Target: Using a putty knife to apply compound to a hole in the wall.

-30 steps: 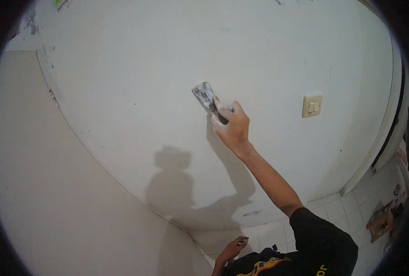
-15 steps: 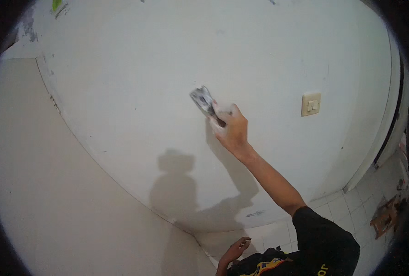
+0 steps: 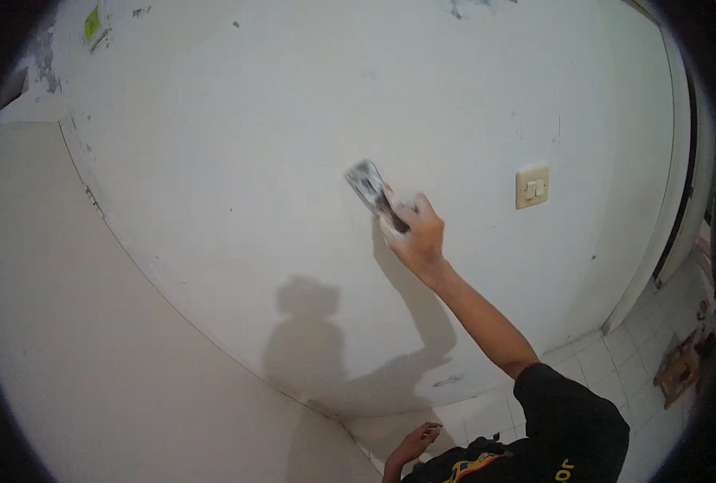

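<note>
White-smeared scraper (image 3: 366,182) at the pale wall (image 3: 294,121), pinched in the fingers of the right hand (image 3: 419,235), left hand (image 3: 417,441) low, hold unclear; from my post I judge work partway: even stretch around the tool, dark blemishes (image 3: 48,68) showing upper left.

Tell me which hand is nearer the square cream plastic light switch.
Right. The right hand, gripping a flat metal scraper with white smears, is left of and slightly below the light switch; the left hand is much lower, beside the black shirt.
</note>
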### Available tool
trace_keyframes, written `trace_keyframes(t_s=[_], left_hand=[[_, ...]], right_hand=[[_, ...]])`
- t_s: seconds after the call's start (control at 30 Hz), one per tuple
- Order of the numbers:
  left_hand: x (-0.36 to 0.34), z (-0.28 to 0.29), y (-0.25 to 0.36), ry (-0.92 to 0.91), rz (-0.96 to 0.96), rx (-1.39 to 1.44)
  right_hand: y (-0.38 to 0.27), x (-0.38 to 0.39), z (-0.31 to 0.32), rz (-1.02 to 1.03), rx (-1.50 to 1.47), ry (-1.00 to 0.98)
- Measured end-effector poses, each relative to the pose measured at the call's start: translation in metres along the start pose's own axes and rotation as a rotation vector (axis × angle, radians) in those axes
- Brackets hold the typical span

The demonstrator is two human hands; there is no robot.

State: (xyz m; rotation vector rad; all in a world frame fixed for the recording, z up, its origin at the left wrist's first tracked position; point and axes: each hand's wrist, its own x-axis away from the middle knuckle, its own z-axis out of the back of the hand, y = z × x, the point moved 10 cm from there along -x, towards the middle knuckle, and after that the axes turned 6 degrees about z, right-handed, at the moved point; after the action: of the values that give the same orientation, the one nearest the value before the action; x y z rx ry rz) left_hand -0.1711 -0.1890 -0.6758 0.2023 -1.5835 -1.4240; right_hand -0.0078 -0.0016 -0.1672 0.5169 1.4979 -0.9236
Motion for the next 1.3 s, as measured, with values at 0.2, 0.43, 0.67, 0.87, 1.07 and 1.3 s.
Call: trace_keyframes(t_s=[0.2,0.43,0.67,0.87,1.07,1.3], left_hand=[[-0.002,0.009,-0.001,0.019,-0.007,0.004],[0.005,0.012,0.026,0.062,-0.076,-0.01],[0.014,0.048,0.054,0.139,-0.114,0.095],[0.053,0.097,0.107,0.375,-0.29,0.155],[0.125,0.175,0.162,0.822,-0.34,0.025],[0.191,0.222,0.239,1.016,-0.587,0.055]], right_hand=[[-0.004,-0.031,0.005,-0.003,0.009,0.051],[0.003,-0.045,-0.004,-0.036,0.045,0.012],[-0.021,-0.077,0.007,0.081,0.012,0.059],[-0.017,-0.071,-0.023,-0.059,-0.016,-0.121],[-0.036,-0.071,-0.019,0.118,0.017,0.013],[-0.043,-0.075,-0.026,0.09,-0.006,-0.045]])
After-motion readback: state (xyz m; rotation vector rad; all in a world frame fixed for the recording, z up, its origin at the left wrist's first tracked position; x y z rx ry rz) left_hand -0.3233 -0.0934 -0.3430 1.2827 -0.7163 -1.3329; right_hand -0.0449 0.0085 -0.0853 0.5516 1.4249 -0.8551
